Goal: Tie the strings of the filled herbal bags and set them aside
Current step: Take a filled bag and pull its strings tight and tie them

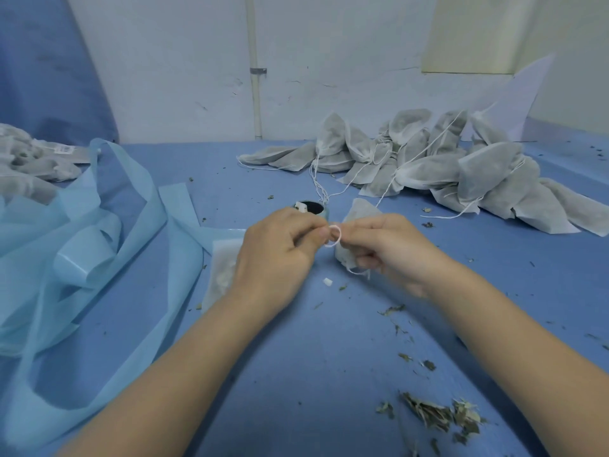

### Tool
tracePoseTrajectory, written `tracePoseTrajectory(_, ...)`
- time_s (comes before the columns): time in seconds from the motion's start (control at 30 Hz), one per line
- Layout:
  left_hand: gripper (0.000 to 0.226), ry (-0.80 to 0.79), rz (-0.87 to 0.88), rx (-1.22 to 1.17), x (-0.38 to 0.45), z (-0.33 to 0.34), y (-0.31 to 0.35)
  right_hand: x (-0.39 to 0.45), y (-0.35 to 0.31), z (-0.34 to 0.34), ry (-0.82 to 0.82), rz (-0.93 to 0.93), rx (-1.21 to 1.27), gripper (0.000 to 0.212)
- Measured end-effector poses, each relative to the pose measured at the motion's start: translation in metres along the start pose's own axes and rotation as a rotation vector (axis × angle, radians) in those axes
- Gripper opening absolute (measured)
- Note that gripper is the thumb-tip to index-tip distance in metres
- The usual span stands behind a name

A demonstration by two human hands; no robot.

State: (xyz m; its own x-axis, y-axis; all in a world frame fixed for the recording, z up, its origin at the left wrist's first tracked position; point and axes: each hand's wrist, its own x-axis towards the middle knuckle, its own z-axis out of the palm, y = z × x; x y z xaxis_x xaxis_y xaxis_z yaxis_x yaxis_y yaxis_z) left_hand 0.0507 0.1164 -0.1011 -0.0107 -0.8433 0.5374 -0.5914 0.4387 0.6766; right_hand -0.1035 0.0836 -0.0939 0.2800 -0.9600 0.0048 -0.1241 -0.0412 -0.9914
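Left hand (280, 249) and right hand (385, 245) pinch one string loop (334, 235) between them, just above the desk (296, 374).

Nearest us, both our hands have curled fingers pinching the white string; the loop stands right between the fingertips. The filled bag (357, 214) hangs against our right hand, its long axis tilting up and away, so we judge that hand steadies while the left draws the knot. Farther right lies the pile of bags (428, 159), well apart.
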Motion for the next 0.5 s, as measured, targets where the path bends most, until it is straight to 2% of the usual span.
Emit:
tracePoseTrajectory(0.07,0.012,0.045,0.049,0.136,-0.001,0.001,0.0,0.001,-0.001,0.0,-0.037,0.107,0.212,0.018)
tracePoseTrajectory(0.13,0.011,0.09,0.05,0.201,-0.002,0.003,-0.002,0.001,-0.002,0.001,-0.079,0.127,0.302,0.016)
tracePoseTrajectory(0.2,0.01,0.13,0.048,0.221,-0.003,0.005,-0.004,0.0,0.0,0.003,-0.062,0.082,0.257,0.017)
tracePoseTrajectory(0.3,0.009,0.154,0.029,0.206,-0.006,0.009,-0.003,-0.001,0.004,0.008,0.058,0.034,0.164,0.015)
tracePoseTrajectory(0.4,0.011,0.189,-0.104,0.09,-0.008,0.014,0.0,-0.001,0.005,0.011,0.125,0.007,0.117,0.008)
tracePoseTrajectory(0.5,0.013,0.184,-0.278,-0.037,-0.006,0.015,0.002,-0.001,0.003,0.013,0.134,0.05,0.197,0.01)
